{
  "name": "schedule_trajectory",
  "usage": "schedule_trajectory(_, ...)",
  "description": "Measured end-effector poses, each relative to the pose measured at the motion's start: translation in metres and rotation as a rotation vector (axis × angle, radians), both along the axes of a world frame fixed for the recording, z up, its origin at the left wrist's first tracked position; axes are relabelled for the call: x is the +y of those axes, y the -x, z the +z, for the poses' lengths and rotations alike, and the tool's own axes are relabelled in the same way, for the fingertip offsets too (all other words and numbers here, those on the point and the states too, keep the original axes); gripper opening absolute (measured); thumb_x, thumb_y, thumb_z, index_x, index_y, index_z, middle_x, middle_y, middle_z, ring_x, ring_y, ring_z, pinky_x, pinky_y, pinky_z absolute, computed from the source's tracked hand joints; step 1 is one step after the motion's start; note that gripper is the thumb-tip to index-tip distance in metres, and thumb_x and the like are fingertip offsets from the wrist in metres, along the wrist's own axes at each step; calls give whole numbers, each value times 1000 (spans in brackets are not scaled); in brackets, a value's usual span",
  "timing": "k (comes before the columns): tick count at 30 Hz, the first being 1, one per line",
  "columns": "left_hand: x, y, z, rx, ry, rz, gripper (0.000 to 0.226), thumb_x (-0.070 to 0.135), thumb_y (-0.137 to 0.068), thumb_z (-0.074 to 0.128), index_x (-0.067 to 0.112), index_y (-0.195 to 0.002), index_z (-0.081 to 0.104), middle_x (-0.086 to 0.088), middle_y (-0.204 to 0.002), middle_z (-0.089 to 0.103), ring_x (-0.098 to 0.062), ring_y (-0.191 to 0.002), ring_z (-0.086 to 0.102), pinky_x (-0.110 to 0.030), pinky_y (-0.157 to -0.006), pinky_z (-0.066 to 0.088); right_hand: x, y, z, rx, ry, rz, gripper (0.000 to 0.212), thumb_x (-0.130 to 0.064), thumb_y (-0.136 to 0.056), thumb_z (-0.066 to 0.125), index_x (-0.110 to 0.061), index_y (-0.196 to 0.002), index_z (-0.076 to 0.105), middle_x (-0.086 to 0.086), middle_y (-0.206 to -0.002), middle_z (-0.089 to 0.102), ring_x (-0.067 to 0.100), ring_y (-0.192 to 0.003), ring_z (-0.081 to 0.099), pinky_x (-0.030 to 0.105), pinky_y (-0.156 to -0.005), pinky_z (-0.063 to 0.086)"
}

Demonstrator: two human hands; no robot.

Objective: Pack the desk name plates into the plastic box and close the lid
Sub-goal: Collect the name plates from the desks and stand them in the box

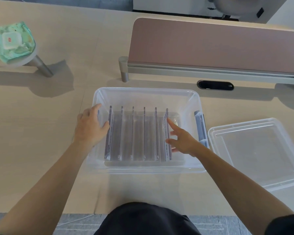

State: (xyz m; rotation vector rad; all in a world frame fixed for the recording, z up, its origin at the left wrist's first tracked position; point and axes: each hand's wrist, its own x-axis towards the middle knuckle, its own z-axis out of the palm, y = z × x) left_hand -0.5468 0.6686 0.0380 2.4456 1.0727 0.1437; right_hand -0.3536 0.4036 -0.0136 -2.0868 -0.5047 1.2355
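The right hand (182, 138) has its fingers spread and loose inside the box (190, 99), fingertips touching the rightmost of the plates (138, 134), gripping nothing. The left hand (90, 126) reaches over the box's left wall, fingers slightly spread, its thumb against the leftmost plate. Six clear plates stand upright on edge in a row across the box floor, evenly spaced. The box sits open on the desk (41, 133). Its lid (258, 150) lies flat on the desk just right of the box. A pink divider (210, 43) stands behind
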Motion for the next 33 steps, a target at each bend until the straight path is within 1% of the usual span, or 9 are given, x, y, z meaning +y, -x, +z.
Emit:
schedule_trajectory(5,-5,-2,6,-15,-17,-8,62,17,-86,67,9,-143,42,-20,-123,55,-37,-117,44,-45,-105,31,2,0,0,-24,4,10,88,-13,-96,62,-52,-154,9,7,-145,45,30,-111,61,40,-82,62)
schedule_trajectory(9,-4,-1,6,-14,-18,-6,62,16,-86,67,9,-143,42,-20,-124,55,-37,-117,44,-46,-107,31,2,0,0,-38,-4,16,88,-12,-96,62,-52,-154,9,7,-144,46,30,-108,62,40,-82,62)
schedule_trajectory(16,-3,0,4,-2,-2,7,62,20,-87,64,14,-144,40,-17,-127,53,-36,-121,41,-45,-107,31,4,-1,0,-58,-5,28,87,-12,-97,61,-47,-156,7,7,-149,43,33,-118,59,43,-87,60)
schedule_trajectory(21,-5,-1,5,-16,-8,0,61,17,-87,65,11,-143,41,-17,-128,53,-36,-119,42,-43,-106,30,4,-3,-2,-73,1,41,88,-13,-97,61,-50,-155,7,6,-146,46,31,-113,61,39,-83,62)
schedule_trajectory(26,-1,0,-1,13,-13,4,63,21,-87,65,14,-144,39,-17,-131,52,-39,-119,42,-46,-105,33,3,-2,2,-83,6,51,87,-14,-97,61,-50,-155,6,6,-147,45,31,-113,61,38,-83,62)
schedule_trajectory(28,2,0,-4,46,-7,17,65,26,-87,64,17,-145,37,-17,-132,50,-42,-119,41,-49,-102,37,4,1,8,-107,16,63,86,-17,-98,60,-49,-155,5,6,-148,44,31,-116,60,39,-85,61)
schedule_trajectory(30,4,0,-6,99,-32,14,67,28,-85,65,17,-144,36,-19,-133,47,-43,-121,39,-50,-102,38,6,4,15,-180,54,119,84,-27,-98,60,-50,-155,2,4,-151,44,30,-124,56,45,-93,58)
schedule_trajectory(32,3,2,-5,157,-129,-30,67,30,-82,67,14,-140,40,-22,-135,43,-45,-122,36,-51,-103,36,8,8,21,-244,113,146,79,-38,-97,58,-48,-155,5,2,-151,46,27,-130,52,48,-100,53)
schedule_trajectory(33,2,3,-6,154,-197,-57,65,29,-79,69,13,-137,43,-24,-135,43,-46,-121,36,-53,-102,37,8,10,27,-266,140,145,76,-40,-97,57,-44,-156,10,2,-149,48,26,-129,52,47,-102,51)
